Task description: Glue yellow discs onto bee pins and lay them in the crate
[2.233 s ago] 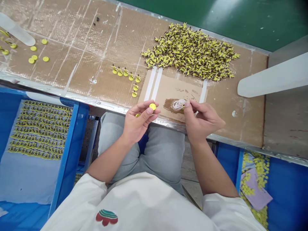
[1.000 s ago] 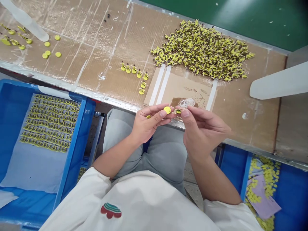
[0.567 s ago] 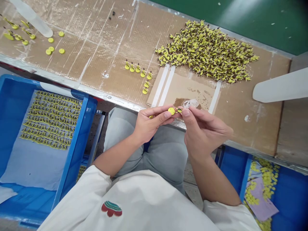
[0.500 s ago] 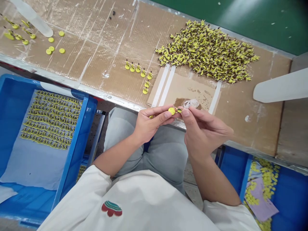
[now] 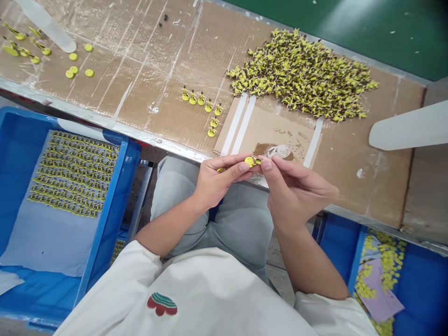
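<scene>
My left hand (image 5: 220, 179) pinches a round yellow base (image 5: 248, 161) between thumb and fingers. Another bit of yellow shows between its lower fingers. Just to the right, my right hand (image 5: 296, 189) is closed on a small yellow-and-dark figurine (image 5: 258, 161), which meets the base or nearly so; their exact contact is too small to tell. Both hands are over the front edge of the bench, above my lap. Beyond them lies a cardboard sheet (image 5: 266, 123) with white tape strips and a wet, whitish patch (image 5: 279, 151). Left of the sheet, several figurines (image 5: 201, 99) stand upright on yellow bases.
A large heap of loose figurines (image 5: 304, 77) covers the bench's back right. A white cylinder (image 5: 409, 126) juts in at right. Blue crates flank me: the left crate (image 5: 79, 284) holds rows of figurines, the right holds yellow discs (image 5: 388, 261). More discs (image 5: 89, 73) lie far left.
My right hand has shifted slightly left, bringing the figurine closer to the yellow base. My left hand has hardly moved.
</scene>
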The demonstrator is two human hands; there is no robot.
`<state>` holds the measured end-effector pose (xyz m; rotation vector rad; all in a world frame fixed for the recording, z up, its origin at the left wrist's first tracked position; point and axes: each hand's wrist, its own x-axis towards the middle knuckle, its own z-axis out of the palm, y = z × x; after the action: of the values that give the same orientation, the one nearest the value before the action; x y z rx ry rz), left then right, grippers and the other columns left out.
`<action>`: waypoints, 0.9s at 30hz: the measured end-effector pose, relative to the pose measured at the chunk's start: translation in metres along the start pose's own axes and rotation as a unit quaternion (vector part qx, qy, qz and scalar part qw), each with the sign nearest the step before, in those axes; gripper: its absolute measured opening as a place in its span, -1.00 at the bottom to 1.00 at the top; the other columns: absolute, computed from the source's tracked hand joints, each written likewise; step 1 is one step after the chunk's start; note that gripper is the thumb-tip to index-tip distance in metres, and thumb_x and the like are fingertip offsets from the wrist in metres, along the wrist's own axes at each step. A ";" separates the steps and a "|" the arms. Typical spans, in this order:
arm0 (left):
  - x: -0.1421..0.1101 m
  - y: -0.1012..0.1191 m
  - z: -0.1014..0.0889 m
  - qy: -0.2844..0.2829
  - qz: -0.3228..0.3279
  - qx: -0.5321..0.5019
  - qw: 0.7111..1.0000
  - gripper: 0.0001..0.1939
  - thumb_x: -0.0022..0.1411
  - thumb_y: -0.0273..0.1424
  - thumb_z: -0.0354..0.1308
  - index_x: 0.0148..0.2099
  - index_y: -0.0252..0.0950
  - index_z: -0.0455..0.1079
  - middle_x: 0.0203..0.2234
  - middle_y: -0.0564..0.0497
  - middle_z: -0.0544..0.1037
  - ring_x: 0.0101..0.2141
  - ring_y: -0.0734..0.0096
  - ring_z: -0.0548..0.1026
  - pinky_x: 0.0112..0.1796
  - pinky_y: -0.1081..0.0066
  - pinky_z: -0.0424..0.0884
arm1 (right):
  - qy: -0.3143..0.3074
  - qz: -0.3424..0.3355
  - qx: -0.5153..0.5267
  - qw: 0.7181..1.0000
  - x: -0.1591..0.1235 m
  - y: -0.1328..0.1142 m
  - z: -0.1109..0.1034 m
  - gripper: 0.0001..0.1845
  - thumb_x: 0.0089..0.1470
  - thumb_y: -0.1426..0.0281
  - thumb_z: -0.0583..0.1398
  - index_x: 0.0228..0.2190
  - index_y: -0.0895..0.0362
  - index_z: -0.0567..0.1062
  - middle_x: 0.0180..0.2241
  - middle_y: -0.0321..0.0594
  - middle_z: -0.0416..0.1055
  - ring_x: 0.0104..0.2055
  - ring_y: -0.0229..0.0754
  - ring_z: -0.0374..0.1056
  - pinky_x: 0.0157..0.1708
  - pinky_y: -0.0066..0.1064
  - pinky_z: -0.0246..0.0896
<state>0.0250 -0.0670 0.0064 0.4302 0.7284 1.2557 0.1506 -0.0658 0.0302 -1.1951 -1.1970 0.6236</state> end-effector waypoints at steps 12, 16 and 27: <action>0.002 -0.004 -0.003 0.032 -0.005 0.016 0.999 -0.70 -0.02 -0.23 0.50 -0.18 -0.15 0.67 -0.24 0.02 0.71 -0.18 0.24 0.68 -0.09 0.29 0.63 | -0.014 0.017 -0.011 1.000 -0.001 0.001 -0.002 -0.83 -0.04 0.39 0.45 -0.32 -0.01 0.67 -0.31 -0.29 0.64 -0.28 -0.11 0.58 -0.18 -0.18 0.58; 0.002 -0.004 -0.003 0.035 -0.007 0.022 0.999 -0.68 -0.03 -0.22 0.51 -0.18 -0.16 0.67 -0.25 0.03 0.71 -0.18 0.26 0.68 -0.09 0.29 0.63 | -0.034 0.010 -0.011 0.999 0.001 0.000 -0.004 -0.84 -0.03 0.37 0.45 -0.32 0.01 0.67 -0.32 -0.28 0.64 -0.27 -0.10 0.58 -0.16 -0.14 0.57; 0.002 -0.004 -0.005 0.035 0.021 0.027 0.999 -0.74 -0.02 -0.25 0.51 -0.22 -0.13 0.68 -0.32 0.05 0.71 -0.31 0.36 0.67 -0.16 0.33 0.65 | -0.054 0.004 -0.031 0.998 0.005 -0.003 -0.004 -0.82 -0.05 0.40 0.46 -0.32 -0.01 0.68 -0.35 -0.29 0.63 -0.32 -0.13 0.57 -0.24 -0.22 0.57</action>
<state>0.0252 -0.0666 -0.0002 0.4495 0.8165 1.2982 0.1558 -0.0634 0.0349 -1.2321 -1.3114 0.6685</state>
